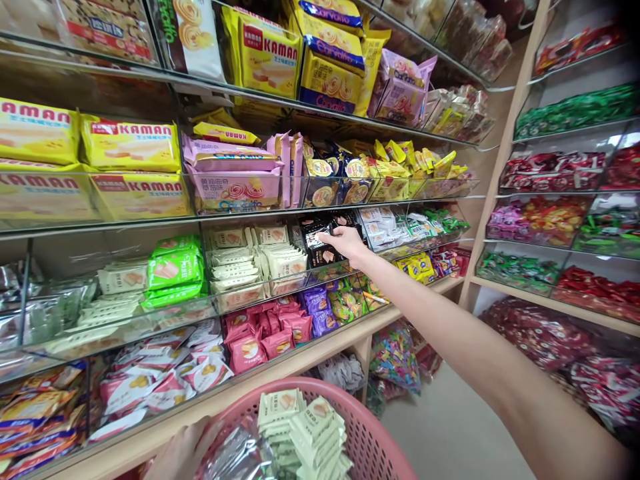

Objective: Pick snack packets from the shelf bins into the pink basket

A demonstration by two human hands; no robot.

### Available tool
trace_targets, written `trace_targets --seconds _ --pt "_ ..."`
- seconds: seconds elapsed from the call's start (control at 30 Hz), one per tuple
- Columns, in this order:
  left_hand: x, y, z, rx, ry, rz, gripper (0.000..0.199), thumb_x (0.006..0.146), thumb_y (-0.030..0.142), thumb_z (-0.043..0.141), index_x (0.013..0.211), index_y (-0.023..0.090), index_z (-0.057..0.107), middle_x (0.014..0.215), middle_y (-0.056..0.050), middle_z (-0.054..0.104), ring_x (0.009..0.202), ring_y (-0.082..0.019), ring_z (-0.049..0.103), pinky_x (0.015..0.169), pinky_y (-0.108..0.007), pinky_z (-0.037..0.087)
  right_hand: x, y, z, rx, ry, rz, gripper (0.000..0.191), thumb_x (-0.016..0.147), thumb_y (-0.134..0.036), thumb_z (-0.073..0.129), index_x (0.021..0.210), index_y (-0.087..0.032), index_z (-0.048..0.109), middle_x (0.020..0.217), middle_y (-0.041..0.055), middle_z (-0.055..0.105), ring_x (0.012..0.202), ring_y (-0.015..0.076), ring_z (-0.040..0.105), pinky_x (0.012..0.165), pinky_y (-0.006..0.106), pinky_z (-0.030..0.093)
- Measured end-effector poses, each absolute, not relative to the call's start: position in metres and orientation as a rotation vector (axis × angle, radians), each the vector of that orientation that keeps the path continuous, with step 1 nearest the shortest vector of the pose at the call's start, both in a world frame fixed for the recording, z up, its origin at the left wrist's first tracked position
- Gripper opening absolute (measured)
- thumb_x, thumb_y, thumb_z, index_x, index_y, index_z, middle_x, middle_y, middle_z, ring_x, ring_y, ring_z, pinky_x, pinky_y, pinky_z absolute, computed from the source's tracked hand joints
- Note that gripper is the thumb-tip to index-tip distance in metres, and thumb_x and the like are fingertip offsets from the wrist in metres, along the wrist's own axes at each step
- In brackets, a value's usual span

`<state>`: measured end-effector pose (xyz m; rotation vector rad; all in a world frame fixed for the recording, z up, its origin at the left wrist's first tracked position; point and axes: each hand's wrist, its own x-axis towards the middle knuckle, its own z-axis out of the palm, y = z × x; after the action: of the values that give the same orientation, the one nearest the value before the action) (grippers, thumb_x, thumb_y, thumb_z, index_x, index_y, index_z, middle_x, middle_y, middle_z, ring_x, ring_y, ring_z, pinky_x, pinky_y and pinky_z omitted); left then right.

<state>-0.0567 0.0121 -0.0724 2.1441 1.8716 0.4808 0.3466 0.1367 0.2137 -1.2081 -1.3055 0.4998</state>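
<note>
Two bare hands showed. R hand [347,241] reached over the clear front lip [327,272] into the bin of black pkts [324,248], prob. b/c the lip blocked a lower way in. Its fingers were part-curled, thumb side at the top pkts; whether it had hold of one, couldn't tell. L hand [183,447] was by the L side of the pink basket [376,430], likely to steady it, tho blur hid how far open it was & whether it gripped.

The black pkts lay btwn shelf cream pkts [284,261] & white pkts [384,228], prob. sorted by wrapper, w/ the lip there to stop spills. Basket cream pkts [320,430] sat in loose, leaning stacks beside clear-wrapped stuff [240,457], prob. piled to save room. Basket was below the shelves, approx. under the R arm's reach, handy for short carries.
</note>
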Motion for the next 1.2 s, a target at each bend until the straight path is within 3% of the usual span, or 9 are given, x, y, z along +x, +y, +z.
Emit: trace_targets --seconds 0.17,0.3,0.43,0.6,0.8,1.0,1.2 --pt "-0.049 0.008 -0.06 2.098 1.876 0.36 0.054 0.089 0.053 0.022 0.109 0.018 0.058 0.107 -0.015 0.067 0.106 -0.03 0.062 0.094 -0.043 0.043 0.348 0.133 0.22 -1.164 -1.228 0.688 0.041 0.066 -0.032 0.077 0.051 -0.019 0.04 0.051 -0.0078 0.042 0.053 0.0079 0.037 0.05 0.022 0.026" --pt "-0.042 0.003 -0.045 2.133 1.888 0.239 0.056 0.089 0.05 0.018 0.106 0.017 0.06 0.105 -0.016 0.067 0.108 -0.03 0.061 0.097 -0.042 0.041 0.355 0.134 0.226 -1.155 -1.157 0.775 0.037 0.065 -0.031 0.079 0.056 -0.019 0.045 0.057 -0.0051 0.052 0.052 0.0071 0.04 0.045 0.02 0.022" --pt "-0.037 -0.002 -0.037 2.183 1.852 0.207 0.057 0.088 0.047 0.016 0.109 0.015 0.059 0.108 -0.018 0.065 0.109 -0.03 0.059 0.097 -0.043 0.04 0.364 0.129 0.229 -1.1 -1.099 0.84 0.028 0.072 -0.028 0.074 0.062 -0.018 0.05 0.067 -0.003 0.06 0.054 0.0057 0.045 0.046 0.018 0.027" --pt "-0.033 -0.004 -0.034 2.122 1.864 0.235 0.054 0.089 0.049 0.014 0.096 0.016 0.057 0.101 -0.018 0.067 0.103 -0.029 0.062 0.094 -0.042 0.042 0.376 0.121 0.229 -1.037 -1.038 0.888 0.022 0.078 -0.028 0.068 0.066 -0.019 0.052 0.068 -0.0028 0.062 0.056 0.0065 0.048 0.051 0.019 0.033" --pt "-0.037 0.001 -0.041 2.107 1.858 0.333 0.047 0.092 0.052 0.024 0.092 0.021 0.059 0.091 -0.011 0.069 0.098 -0.028 0.064 0.087 -0.036 0.045 0.384 0.086 0.222 -0.964 -1.078 0.95 0.016 0.09 -0.031 0.053 0.077 -0.021 0.054 0.074 0.0009 0.063 0.067 0.0116 0.058 0.059 0.02 0.045" --pt "-0.032 -0.001 -0.032 2.128 1.85 0.259 0.043 0.091 0.044 0.024 0.093 0.019 0.059 0.093 -0.013 0.069 0.1 -0.03 0.063 0.087 -0.037 0.043 0.363 0.015 0.164 -0.871 -1.093 1.474 0.025 0.082 -0.035 0.066 0.069 -0.018 0.053 0.07 -0.0009 0.061 0.065 0.0114 0.06 0.063 0.023 0.053" --pt "-0.034 -0.002 -0.033 2.11 1.829 0.273 0.047 0.092 0.05 0.022 0.098 0.019 0.057 0.098 -0.012 0.068 0.104 -0.029 0.062 0.089 -0.037 0.041 0.337 -0.034 0.07 -1.003 -0.848 1.91 0.028 0.068 -0.032 0.08 0.084 -0.017 0.062 0.078 -0.0009 0.066 0.065 0.0095 0.063 0.061 0.021 0.053"
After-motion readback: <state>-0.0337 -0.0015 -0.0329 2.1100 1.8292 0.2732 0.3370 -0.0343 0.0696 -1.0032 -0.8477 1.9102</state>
